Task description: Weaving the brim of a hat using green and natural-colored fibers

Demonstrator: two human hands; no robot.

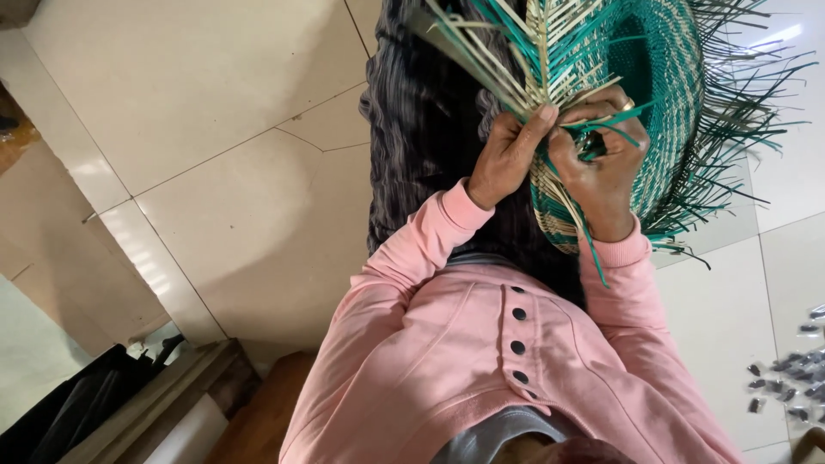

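Basket on lap, hands at its edge

Woven basket (pixel 662 77) is held over the lap, above tiled floor (pixel 215 129). Left hand (pixel 507 155) & right hand (pixel 601 172) are set side by side at its rim, touching loose strips (pixel 516 51). Small dark pieces (pixel 791 378) are scattered on floor, far right.

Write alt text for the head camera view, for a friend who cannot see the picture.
Seen from above, a person in a pink top weaves a half-made basket of green and pale straw strips, the left hand pinching loose strips and the right hand gripping the woven edge. The basket rests over a dark striped cloth on a pale tiled floor.
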